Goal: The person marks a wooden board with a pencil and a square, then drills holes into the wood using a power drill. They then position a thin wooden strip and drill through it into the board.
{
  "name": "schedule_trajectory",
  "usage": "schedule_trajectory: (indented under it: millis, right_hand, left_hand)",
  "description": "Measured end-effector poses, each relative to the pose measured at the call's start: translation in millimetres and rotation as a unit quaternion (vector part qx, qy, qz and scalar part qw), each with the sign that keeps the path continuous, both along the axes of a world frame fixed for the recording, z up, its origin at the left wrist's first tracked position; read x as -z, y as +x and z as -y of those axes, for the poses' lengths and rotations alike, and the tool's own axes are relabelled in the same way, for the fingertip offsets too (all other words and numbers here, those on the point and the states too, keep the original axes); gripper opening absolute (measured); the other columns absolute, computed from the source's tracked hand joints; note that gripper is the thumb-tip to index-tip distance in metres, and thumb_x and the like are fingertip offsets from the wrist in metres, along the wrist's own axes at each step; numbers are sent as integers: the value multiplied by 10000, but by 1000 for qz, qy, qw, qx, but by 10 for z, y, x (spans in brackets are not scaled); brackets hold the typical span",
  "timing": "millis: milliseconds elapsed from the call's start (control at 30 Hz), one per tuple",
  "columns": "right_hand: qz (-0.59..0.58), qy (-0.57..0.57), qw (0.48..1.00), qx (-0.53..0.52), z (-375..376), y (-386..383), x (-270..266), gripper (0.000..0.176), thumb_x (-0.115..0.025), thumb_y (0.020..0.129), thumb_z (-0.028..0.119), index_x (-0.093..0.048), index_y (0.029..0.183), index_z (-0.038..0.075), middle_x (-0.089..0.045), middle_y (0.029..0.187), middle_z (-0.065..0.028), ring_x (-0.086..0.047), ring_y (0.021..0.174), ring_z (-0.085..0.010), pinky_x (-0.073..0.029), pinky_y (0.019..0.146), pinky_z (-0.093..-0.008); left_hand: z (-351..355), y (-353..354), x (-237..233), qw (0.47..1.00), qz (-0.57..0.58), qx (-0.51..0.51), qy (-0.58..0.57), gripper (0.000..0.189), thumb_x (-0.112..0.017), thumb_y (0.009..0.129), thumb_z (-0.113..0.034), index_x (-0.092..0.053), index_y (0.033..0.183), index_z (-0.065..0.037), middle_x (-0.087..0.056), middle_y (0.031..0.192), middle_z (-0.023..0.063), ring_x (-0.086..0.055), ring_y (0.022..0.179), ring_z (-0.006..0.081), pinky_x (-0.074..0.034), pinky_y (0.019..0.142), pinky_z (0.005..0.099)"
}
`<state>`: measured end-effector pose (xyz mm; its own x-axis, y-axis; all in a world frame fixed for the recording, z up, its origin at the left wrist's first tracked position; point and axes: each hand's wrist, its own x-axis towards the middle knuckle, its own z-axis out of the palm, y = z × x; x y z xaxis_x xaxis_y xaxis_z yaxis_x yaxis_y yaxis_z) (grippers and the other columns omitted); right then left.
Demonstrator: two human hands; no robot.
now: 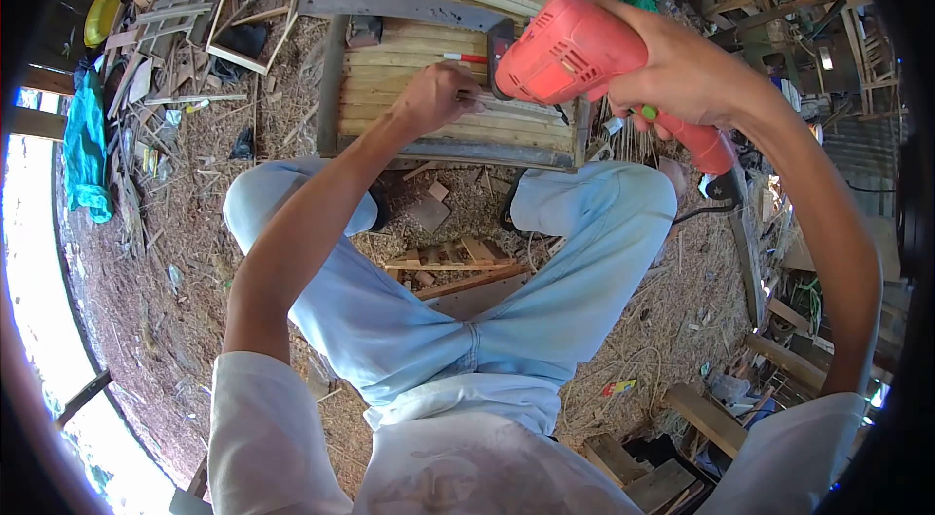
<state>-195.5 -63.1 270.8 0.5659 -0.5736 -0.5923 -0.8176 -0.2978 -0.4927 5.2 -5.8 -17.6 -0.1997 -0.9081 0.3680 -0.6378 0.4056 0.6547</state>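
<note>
My right hand [672, 67] is wrapped round the handle of a red corded power drill [575, 52], held over the right part of a low wooden bench [390, 86]. Its black front end points left, and a green switch shows by my fingers. My left hand [443, 98] is closed low over the slatted bench top, just left of the drill. Whatever its fingers pinch is too small to make out. A red and white pen-like stick [466, 58] lies beyond my left hand. A pale wooden strip [526, 110] lies under the drill.
Long curved boards [390, 4] lie across the far side of the bench. Wooden frames [243, 38] and scraps pile up at the left. A small slatted wooden piece [458, 267] lies between my feet. The drill's black cord [701, 211] hangs at the right.
</note>
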Motion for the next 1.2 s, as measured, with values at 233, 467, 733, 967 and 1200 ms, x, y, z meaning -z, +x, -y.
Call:
schedule_trajectory:
  millis: [233, 467, 733, 967, 1200]
  right_hand:
    - [-2, 10, 1000, 9, 6, 18, -4, 777, -587, 744, 60, -331, 1476, 111, -660, 912, -106, -565, 570, -115, -487, 456, -282]
    - [-13, 9, 1000, 11, 30, 28, 7, 775, -601, 750, 68, -335, 1476, 115, -663, 906, -93, -570, 576, -118, -489, 460, -286]
    - [40, 48, 998, 26, 78, 59, -36, 563, -590, 787, 64, -433, 1327, 22, -589, 742, -78, -565, 545, -137, -475, 444, -291]
    - [39, 68, 996, 47, 68, -13, -280, 685, -618, 761, 30, -369, 1399, 52, -639, 970, -120, -596, 610, -120, -500, 458, -276]
    - [36, 22, 997, 60, 27, -112, -335, 766, -611, 762, 76, -318, 1470, 74, -635, 959, -105, -601, 632, -115, -494, 470, -270]
  left_hand:
    - [-1, 5, 1, 1000, -11, 4, -3, 198, -788, 693, -190, -703, 796, -43, -660, 778, 108, -625, 795, 312, -502, 725, 413]
    - [-11, -7, -17, 1000, -19, -4, 5, 194, -788, 685, -176, -694, 785, -40, -664, 772, 106, -624, 788, 313, -500, 713, 421]
    - [-2, 24, -115, 999, 11, 2, 35, 208, -783, 699, -197, -690, 805, -45, -663, 775, 117, -628, 798, 330, -503, 732, 436]
    - [-60, 6, -37, 999, 34, -23, 26, 263, -781, 722, -234, -703, 895, -52, -662, 864, 86, -625, 888, 298, -509, 766, 412]
    - [-83, 51, -160, 996, 69, -11, 54, 279, -767, 727, -214, -705, 934, -38, -659, 897, 92, -627, 923, 299, -510, 795, 409]
